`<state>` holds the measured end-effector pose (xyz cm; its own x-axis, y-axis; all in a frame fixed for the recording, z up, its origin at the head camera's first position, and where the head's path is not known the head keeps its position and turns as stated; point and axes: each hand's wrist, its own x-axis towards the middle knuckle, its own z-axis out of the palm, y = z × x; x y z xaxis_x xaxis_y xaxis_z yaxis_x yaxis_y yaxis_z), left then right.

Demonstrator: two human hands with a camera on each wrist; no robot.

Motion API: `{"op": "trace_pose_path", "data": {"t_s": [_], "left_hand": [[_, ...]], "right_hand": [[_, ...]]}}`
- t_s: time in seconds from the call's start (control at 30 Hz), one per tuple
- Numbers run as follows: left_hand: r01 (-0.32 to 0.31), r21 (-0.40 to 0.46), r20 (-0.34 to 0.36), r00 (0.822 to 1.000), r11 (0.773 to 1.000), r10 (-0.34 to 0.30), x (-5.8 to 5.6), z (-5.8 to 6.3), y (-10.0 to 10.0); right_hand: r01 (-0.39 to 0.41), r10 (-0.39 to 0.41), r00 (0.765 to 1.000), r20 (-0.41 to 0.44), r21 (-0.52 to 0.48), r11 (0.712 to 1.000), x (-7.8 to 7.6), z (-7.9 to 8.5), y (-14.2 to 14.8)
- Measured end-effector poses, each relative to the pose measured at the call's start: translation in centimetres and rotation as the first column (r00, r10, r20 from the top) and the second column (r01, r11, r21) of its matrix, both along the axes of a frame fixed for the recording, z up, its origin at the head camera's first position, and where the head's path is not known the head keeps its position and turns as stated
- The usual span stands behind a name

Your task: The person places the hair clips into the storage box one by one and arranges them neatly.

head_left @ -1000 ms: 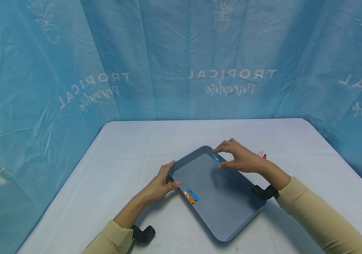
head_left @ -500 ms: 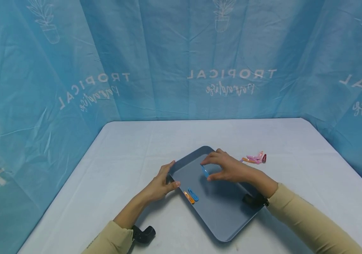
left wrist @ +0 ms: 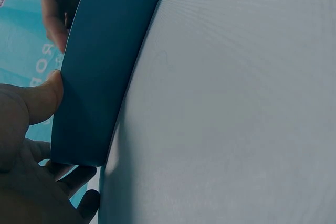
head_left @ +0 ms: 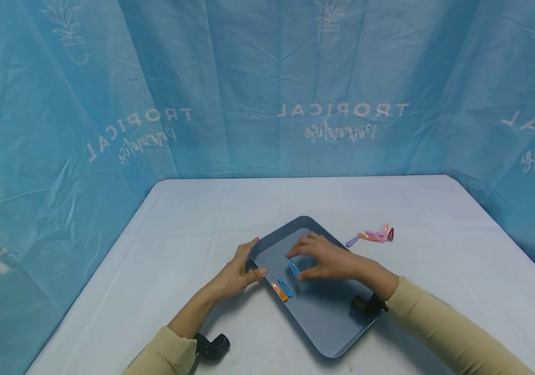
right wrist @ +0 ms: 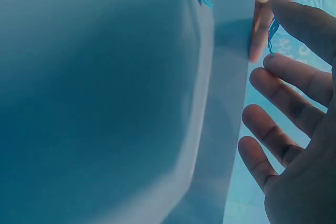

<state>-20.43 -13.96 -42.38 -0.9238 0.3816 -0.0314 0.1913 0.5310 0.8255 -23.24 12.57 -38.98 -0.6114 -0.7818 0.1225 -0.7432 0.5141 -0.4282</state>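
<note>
Between thumb and index finger, my right hand (head_left: 330, 261) pinches a blue snap hair clip (head_left: 294, 267) over the grey-blue tray (head_left: 328, 333). In the right wrist view this clip (right wrist: 272, 32) stands on edge at the fingertips, the other fingers of the right hand (right wrist: 294, 114) spread below. My left hand (head_left: 232, 272) grips the tray's far-left corner. The left wrist view has the left hand's (left wrist: 26, 124) thumb on the rim and its fingers round the tray's outer wall (left wrist: 105, 72). Inside the tray, an orange hair clip (head_left: 279, 292) and a blue one (head_left: 285, 287) lie side by side near the left wall.
Beyond the tray's right side, a small cluster of pink, orange and red hair clips (head_left: 377, 236) lies on the white table (head_left: 201, 219), with a purple clip (head_left: 352, 241) at its left end. A blue printed curtain (head_left: 248, 104) hangs around the table.
My right hand has carried the pinched blue clip left and nearer, from the tray's far edge toward the two clips inside. The loose clip cluster has come into view. My left hand stays put.
</note>
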Motion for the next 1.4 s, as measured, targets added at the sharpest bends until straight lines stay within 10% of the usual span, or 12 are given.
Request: {"op": "trace_pose_path", "data": {"t_s": [1.4], "left_hand": [[0.028, -0.013, -0.002, 1.0, 1.0, -0.029, 0.0, 0.4, 0.0]], "right_hand": [[-0.052, 0.052, 0.999, -0.004, 0.128, 0.99, 0.1, -2.4, -0.8]]}}
